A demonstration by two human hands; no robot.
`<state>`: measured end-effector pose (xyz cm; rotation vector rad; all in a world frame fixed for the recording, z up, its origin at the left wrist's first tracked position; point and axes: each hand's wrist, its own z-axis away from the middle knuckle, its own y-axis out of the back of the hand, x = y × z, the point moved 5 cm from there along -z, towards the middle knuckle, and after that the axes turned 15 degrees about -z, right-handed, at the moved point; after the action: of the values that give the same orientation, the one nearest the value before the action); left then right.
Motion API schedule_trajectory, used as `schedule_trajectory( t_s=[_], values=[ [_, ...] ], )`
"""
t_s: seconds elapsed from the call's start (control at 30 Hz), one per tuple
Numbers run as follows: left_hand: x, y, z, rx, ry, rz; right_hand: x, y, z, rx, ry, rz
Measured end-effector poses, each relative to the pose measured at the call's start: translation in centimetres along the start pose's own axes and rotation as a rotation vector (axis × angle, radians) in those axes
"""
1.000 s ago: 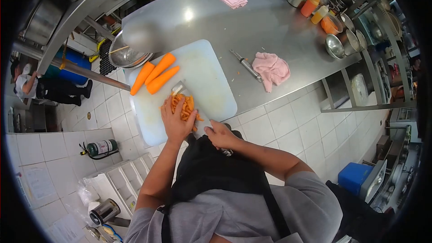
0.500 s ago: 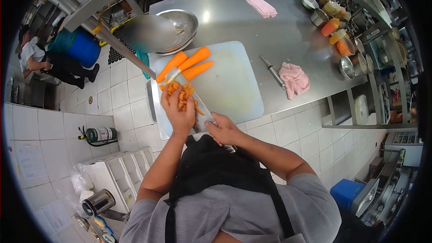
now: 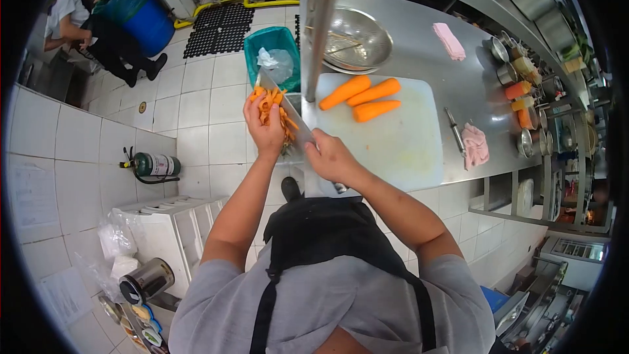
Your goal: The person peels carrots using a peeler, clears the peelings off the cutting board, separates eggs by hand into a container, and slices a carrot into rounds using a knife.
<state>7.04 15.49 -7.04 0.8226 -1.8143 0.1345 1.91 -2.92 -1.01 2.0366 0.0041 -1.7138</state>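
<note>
Orange carrot peelings (image 3: pixel 283 118) are held between my left hand (image 3: pixel 264 128) and the flat blade of a knife (image 3: pixel 298 126). My right hand (image 3: pixel 333 157) grips the knife near its handle, the blade pointing up and left. Both hands are left of the white cutting board (image 3: pixel 400 144), off its surface. Three peeled carrots lie on the board: one on the left (image 3: pixel 344 92), one in the middle (image 3: pixel 373 92), one in front (image 3: pixel 377 111). Just beyond the blade tip stands a green bin (image 3: pixel 298 59) with a plastic bag in it.
A metal post (image 3: pixel 321 33) rises beside the board, near metal bowls (image 3: pixel 360 36). A peeler (image 3: pixel 455 131) and pink cloth (image 3: pixel 475 147) lie on the steel counter; a folded cloth (image 3: pixel 449 41) is farther back. Another person (image 3: pixel 98 33) stands at the upper left.
Both hands have carried the knife and peelings off the board to its left. The view has turned left, and the green bin has come into sight. The carrots remain on the board.
</note>
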Motion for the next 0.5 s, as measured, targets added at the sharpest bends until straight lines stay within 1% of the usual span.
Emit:
schedule_trajectory(
  t_s=[0.03, 0.07, 0.1, 0.13, 0.17, 0.2, 0.23, 0.27, 0.3, 0.33, 0.37, 0.4, 0.47, 0.5],
  values=[
    [-3.1, -0.6, -0.4, 0.001, -0.002, -0.001, -1.8, -0.1, -0.8, -0.072, -0.151, 0.068],
    [-7.2, -1.5, -0.5, -0.038, 0.092, -0.006, -2.6, -0.2, -1.1, -0.067, -0.152, 0.066],
    [-10.9, -2.2, -0.5, -0.080, 0.187, -0.010, -3.1, -0.4, -1.2, -0.087, -0.121, 0.208],
    [-13.2, -2.6, -0.8, -0.090, 0.182, -0.007, -3.7, -0.4, -1.3, -0.103, -0.089, 0.351],
    [-15.6, -3.6, -0.8, -0.251, 0.258, -0.075, -4.2, -0.4, -1.4, -0.137, -0.124, 0.453],
    [-18.2, -4.6, -0.4, -0.414, 0.334, -0.143, -4.2, -0.4, -1.2, -0.127, -0.134, 0.454],
    [-21.4, -5.5, 0.2, -0.464, 0.514, -0.057, -4.1, -0.3, -1.0, -0.123, -0.158, 0.463],
    [-21.5, -5.1, -0.6, -0.475, 0.512, -0.049, -4.0, 0.1, -0.9, -0.119, -0.181, 0.475],
    [-22.8, -4.9, -0.2, -0.549, 0.829, 0.065, -3.9, 0.4, -0.5, -0.112, -0.190, 0.481],
    [-22.6, -4.6, 0.4, -0.615, 1.147, 0.179, -3.8, 0.7, 0.0, -0.084, -0.192, 0.444],
    [-18.1, -2.8, -0.6, -0.639, 1.111, 0.114, -3.7, 1.0, 0.5, -0.056, -0.194, 0.406],
    [-19.3, -2.9, -0.7, -0.651, 1.110, 0.112, -3.7, 1.4, 1.2, -0.048, -0.202, 0.407],
    [-25.0, -3.2, -0.6, -0.667, 1.139, 0.085, -3.7, 2.5, 2.9, 0.002, -0.247, 0.257],
    [-26.5, -3.8, -0.5, -0.698, 1.193, 0.202, -3.6, 3.1, 4.0, 0.011, -0.255, 0.257]
  ],
)
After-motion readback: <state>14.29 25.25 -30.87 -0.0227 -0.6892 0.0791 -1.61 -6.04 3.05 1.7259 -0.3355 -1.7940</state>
